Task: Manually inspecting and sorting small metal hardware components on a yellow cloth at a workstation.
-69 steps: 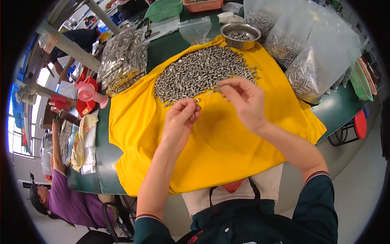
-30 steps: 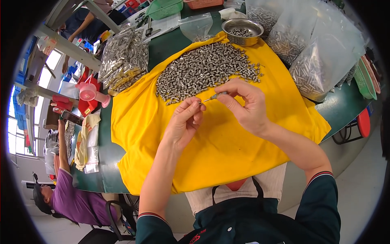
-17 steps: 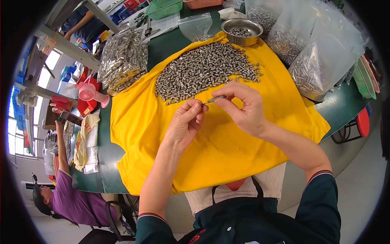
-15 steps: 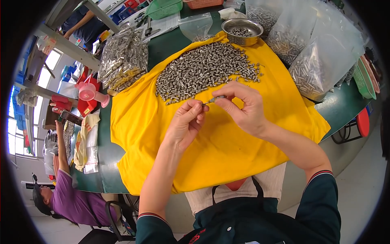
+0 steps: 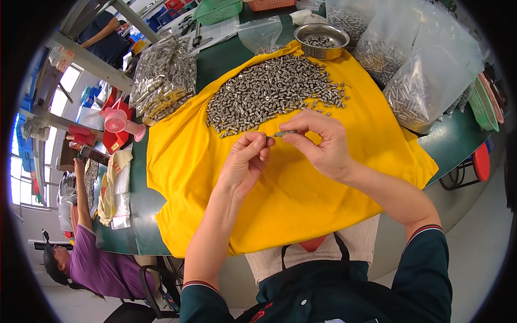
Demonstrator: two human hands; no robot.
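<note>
Above a yellow cloth [image 5: 301, 199], my two hands meet fingertip to fingertip. My right hand [image 5: 323, 142] pinches a slim tool with a thin shaft and a grey-green grip [image 5: 285, 132], held nearly level and pointing left. Its tip reaches the fingers of my left hand [image 5: 246, 161], which are closed in a pinch on a tiny metal part, mostly hidden by thumb and forefinger. Just beyond my hands, a wide heap of small shiny metal cylinders [image 5: 264, 94] lies on the cloth.
A steel bowl [image 5: 322, 52] of metal parts stands at the cloth's far edge. Clear bags of parts [image 5: 414, 94] crowd the right, and bagged metal pieces [image 5: 164, 75] lie left. A pink fan [image 5: 116, 121] stands left; a person in purple [image 5: 110, 261] sits nearby.
The tool in my right hand has tilted slightly closer to level at my left fingertips. Both hands stay in nearly the same place, and the heap looks the same.
</note>
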